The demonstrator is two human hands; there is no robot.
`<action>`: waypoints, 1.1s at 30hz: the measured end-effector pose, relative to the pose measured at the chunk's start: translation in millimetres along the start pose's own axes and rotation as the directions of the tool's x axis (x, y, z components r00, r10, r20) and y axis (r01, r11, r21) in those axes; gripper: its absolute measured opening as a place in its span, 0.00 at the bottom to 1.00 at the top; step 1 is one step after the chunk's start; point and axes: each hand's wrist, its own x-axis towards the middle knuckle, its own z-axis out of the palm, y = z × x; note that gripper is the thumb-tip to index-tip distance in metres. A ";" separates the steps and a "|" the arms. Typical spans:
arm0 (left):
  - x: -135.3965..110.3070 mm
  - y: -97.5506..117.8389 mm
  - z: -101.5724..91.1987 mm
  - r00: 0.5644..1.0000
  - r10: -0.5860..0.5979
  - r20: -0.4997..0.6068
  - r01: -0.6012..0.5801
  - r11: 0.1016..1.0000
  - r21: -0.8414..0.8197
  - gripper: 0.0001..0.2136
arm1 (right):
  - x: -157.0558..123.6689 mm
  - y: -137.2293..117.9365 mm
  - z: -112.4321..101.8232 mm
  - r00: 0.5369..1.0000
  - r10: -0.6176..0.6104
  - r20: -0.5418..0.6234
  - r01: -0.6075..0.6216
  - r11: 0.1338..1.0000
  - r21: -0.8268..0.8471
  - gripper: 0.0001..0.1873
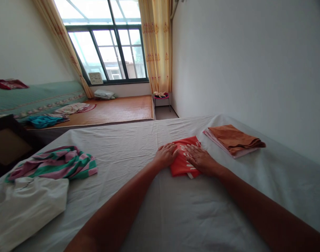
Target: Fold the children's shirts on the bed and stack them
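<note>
A folded orange-red T-shirt (pixel 181 168) with white lettering lies on the pale bed sheet (pixel 118 147) in front of me. My left hand (pixel 166 155) rests flat on its left edge, fingers stretched out. Across its right side lies my right hand (pixel 200 159), palm down with the fingers extended. Parts of the shirt and its lettering are covered by both hands. To the right, apart from my right hand, sits a stack of folded garments (pixel 233 136), brown on top with pink beneath.
At the left lie a crumpled green-and-pink striped garment (pixel 62 164) and a white garment (pixel 34 203). Beyond the sheet's far edge stands another bed (pixel 118 108) with cloths on it. A white wall (pixel 249 63) runs along the right. A small stool (pixel 161 97) stands by the curtain.
</note>
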 end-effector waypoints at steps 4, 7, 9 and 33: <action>1.4 -11.9 6.1 0.992 -0.106 0.072 0.107 0.994 -0.003 0.29 | 3.4 4.1 3.6 1.000 0.018 0.009 -0.019 0.998 0.053 0.33; -3.8 -11.7 7.9 0.985 -0.157 0.076 0.156 0.988 0.020 0.33 | 6.0 12.0 8.3 0.996 0.082 -0.036 -0.077 0.990 0.116 0.30; -9.3 -10.3 7.9 0.981 -0.188 0.049 0.187 0.982 0.039 0.35 | 5.7 19.8 9.9 0.979 0.184 -0.094 -0.170 0.976 0.134 0.29; -25.8 -9.3 6.2 0.985 -0.161 -0.059 0.163 0.986 0.034 0.30 | -11.9 10.5 -55.3 0.804 0.418 0.423 -0.567 0.325 0.757 0.18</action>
